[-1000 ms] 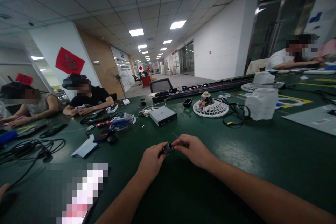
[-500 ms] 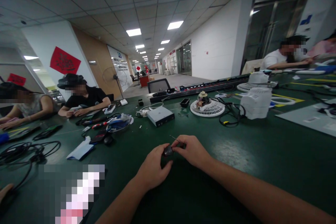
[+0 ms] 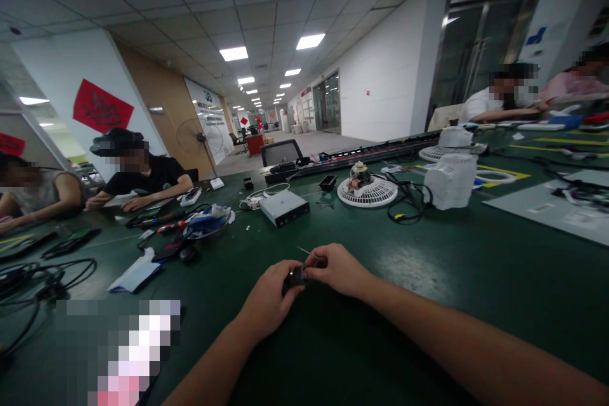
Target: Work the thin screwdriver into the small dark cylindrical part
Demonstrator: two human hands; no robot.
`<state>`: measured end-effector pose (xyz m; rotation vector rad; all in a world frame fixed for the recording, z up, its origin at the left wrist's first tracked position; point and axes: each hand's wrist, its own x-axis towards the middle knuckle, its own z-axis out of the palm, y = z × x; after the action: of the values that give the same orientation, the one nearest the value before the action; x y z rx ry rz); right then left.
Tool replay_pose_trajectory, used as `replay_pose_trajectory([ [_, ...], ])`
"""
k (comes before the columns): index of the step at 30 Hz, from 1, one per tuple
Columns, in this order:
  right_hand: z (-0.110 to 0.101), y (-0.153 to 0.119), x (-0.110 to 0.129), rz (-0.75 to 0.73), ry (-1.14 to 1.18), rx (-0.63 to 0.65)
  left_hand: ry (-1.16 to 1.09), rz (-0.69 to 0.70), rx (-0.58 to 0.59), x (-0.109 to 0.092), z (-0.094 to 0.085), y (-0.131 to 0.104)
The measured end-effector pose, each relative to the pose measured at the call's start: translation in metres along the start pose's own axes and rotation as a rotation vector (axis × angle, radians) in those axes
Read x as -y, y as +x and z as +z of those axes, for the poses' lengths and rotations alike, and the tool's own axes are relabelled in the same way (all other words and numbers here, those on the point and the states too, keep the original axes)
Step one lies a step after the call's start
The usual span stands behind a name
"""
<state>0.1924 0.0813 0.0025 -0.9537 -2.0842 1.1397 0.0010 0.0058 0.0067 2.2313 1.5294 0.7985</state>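
Both hands pinch a small dark cylindrical part just above the dark green bench.

The left hand closes its grip on the small dark cylindrical part from the left; the right hand pinches a thin metal pin at the part's end. Judged from this, steady wrists and aligning the pin before pressing would serve well. The small black open tray sits well apart near the white round fan grille; its contents cannot be made out.
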Motion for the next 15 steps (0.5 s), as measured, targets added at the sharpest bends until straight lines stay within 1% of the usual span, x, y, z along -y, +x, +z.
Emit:
replay_pose_trajectory([
  [2,0.003,0.0,0.0,0.011,0.023,0.0,0.008,0.011,-0.013,0.0,0.0,0.0],
  [5,0.009,0.001,-0.002,0.077,0.127,0.078,0.064,0.004,-0.069,-0.002,0.0,0.001],
  [7,0.01,0.002,-0.002,0.071,0.135,0.112,0.107,0.0,-0.11,-0.003,0.001,0.002],
  [8,0.009,0.002,-0.002,0.05,0.118,0.109,0.124,-0.003,-0.127,-0.003,0.001,0.003],
  [11,0.001,0.002,0.0,-0.021,0.003,0.031,0.162,-0.041,-0.17,-0.003,0.001,0.004],
  [13,-0.007,0.0,0.001,-0.071,-0.126,-0.032,0.184,-0.085,-0.192,-0.001,0.001,0.005],
  [15,-0.015,-0.001,0.001,-0.163,-0.287,-0.076,0.199,-0.125,-0.212,0.002,0.0,0.006],
])
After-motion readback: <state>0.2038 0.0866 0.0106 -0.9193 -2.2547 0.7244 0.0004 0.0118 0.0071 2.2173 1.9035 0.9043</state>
